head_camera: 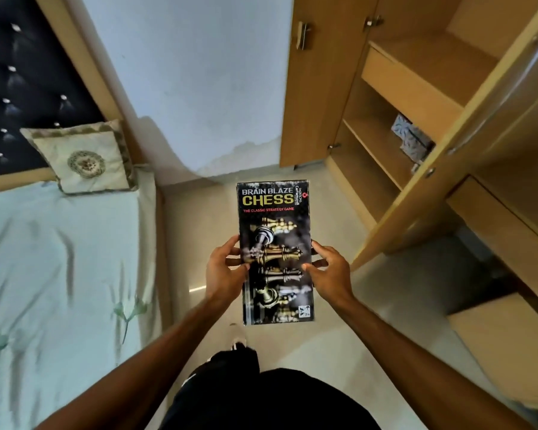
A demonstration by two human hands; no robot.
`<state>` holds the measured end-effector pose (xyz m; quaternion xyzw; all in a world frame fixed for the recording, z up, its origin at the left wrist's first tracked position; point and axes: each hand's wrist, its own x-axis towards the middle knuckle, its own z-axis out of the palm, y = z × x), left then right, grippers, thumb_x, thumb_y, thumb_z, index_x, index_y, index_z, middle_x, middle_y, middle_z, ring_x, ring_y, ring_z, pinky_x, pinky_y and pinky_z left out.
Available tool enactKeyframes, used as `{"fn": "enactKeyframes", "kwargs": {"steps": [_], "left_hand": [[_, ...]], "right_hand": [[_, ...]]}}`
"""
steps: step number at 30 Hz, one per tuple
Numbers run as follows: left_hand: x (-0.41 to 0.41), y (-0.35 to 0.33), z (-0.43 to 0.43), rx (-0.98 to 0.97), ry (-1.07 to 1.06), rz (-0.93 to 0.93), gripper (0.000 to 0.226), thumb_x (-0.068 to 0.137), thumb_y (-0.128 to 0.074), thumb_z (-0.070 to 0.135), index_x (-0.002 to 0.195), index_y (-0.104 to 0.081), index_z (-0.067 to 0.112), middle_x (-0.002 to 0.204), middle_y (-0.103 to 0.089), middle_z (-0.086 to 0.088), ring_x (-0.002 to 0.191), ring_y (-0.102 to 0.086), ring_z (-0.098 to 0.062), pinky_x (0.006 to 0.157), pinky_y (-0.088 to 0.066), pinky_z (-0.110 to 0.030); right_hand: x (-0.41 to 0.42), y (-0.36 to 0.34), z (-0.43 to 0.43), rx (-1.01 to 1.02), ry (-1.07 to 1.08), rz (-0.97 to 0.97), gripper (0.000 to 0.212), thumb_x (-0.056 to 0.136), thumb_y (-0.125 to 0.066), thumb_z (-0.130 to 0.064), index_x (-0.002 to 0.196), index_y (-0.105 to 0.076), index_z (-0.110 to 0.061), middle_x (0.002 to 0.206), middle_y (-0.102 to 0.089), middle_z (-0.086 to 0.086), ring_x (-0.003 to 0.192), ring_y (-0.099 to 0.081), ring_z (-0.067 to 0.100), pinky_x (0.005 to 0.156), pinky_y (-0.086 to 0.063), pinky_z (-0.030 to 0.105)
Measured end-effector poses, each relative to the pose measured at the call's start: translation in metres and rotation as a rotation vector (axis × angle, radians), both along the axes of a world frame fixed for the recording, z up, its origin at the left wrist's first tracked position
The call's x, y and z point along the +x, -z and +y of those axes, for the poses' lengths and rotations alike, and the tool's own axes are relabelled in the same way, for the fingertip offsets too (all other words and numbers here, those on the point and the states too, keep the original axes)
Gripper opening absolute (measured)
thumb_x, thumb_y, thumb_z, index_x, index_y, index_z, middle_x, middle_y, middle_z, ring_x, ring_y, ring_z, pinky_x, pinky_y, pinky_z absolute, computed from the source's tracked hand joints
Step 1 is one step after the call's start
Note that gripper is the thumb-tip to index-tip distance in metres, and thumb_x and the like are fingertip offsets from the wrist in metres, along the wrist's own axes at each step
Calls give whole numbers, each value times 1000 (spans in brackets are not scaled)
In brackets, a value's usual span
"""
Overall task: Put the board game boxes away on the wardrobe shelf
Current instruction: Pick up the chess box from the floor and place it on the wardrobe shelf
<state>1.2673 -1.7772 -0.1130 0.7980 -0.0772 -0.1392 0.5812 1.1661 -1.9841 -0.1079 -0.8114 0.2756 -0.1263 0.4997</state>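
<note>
A long black chess box [274, 225] with yellow "CHESS" lettering and pictures of chess pieces is held flat in front of me over the floor. My left hand [224, 271] grips its left long edge, thumb on top. My right hand [330, 271] grips the right long edge the same way. The open wardrobe [416, 97] stands to the right, with its wooden shelves [382, 150] stacked one above another. The box is well left of the shelves and apart from them.
A bed with a pale green sheet [53, 274] and a cushion [84, 159] fills the left. A wardrobe door [466, 128] swings out at right, close to my right hand. Patterned boxes [412, 135] sit on a middle shelf. Pale tiled floor [199, 231] runs between bed and wardrobe.
</note>
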Motion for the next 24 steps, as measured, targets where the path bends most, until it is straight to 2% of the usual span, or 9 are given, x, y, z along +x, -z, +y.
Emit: {"fn": "enactKeyframes", "kwargs": {"steps": [2, 5, 7, 10, 13, 20, 24], "left_hand": [[56, -8, -14, -12, 35, -8, 66, 79, -74, 5, 137, -52, 30, 110, -63, -2, 90, -68, -16, 56, -58, -23], [136, -14, -39, -19, 91, 6, 65, 79, -74, 6, 133, -54, 38, 110, -65, -3, 92, -69, -19, 61, -62, -37], [181, -16, -59, -4, 123, 21, 66, 80, -74, 7, 133, -53, 39, 112, -65, -4, 94, -69, -18, 63, -63, -41], [246, -16, -100, 1, 163, 32, 66, 81, -74, 7, 136, -52, 35, 112, -66, -2, 95, -68, -16, 65, -63, -35], [301, -22, -144, -6, 201, 25, 63, 82, -74, 8, 137, -52, 29, 107, -69, 1, 93, -69, -14, 60, -59, -25], [433, -25, -272, 12, 218, 8, 52, 76, -80, 12, 123, -57, 19, 98, -70, -1, 87, -69, -20, 64, -60, -34], [491, -39, -355, 10, 295, -7, 46, 81, -75, 9, 122, -57, 20, 95, -67, 7, 83, -67, -11, 58, -54, -22]], "right_hand": [[47, -4, -10, -1, 22, -6, 58, 79, -75, -5, 133, -56, -13, 116, -62, -2, 86, -60, 7, 70, -47, 2], [115, -9, -32, 35, 66, -16, 59, 79, -76, -6, 134, -55, -14, 113, -62, -2, 81, -61, 8, 68, -50, 6], [154, -10, -47, 35, 85, -31, 59, 79, -75, -4, 134, -55, -12, 110, -61, -3, 81, -62, 12, 70, -51, 8], [213, -5, -83, 35, 138, -38, 59, 79, -76, -6, 134, -55, -11, 109, -62, -4, 81, -63, 11, 70, -51, 8], [265, -3, -120, 39, 187, -49, 60, 79, -76, -9, 134, -55, -13, 113, -63, -3, 80, -62, 5, 69, -51, 7], [383, -8, -231, 45, 292, -96, 64, 82, -72, -5, 139, -50, -22, 119, -58, -9, 78, -61, 4, 69, -55, 17], [435, -12, -300, 31, 378, -99, 63, 82, -72, -7, 138, -51, -25, 129, -58, -8, 79, -62, 2, 62, -54, 15]]}}
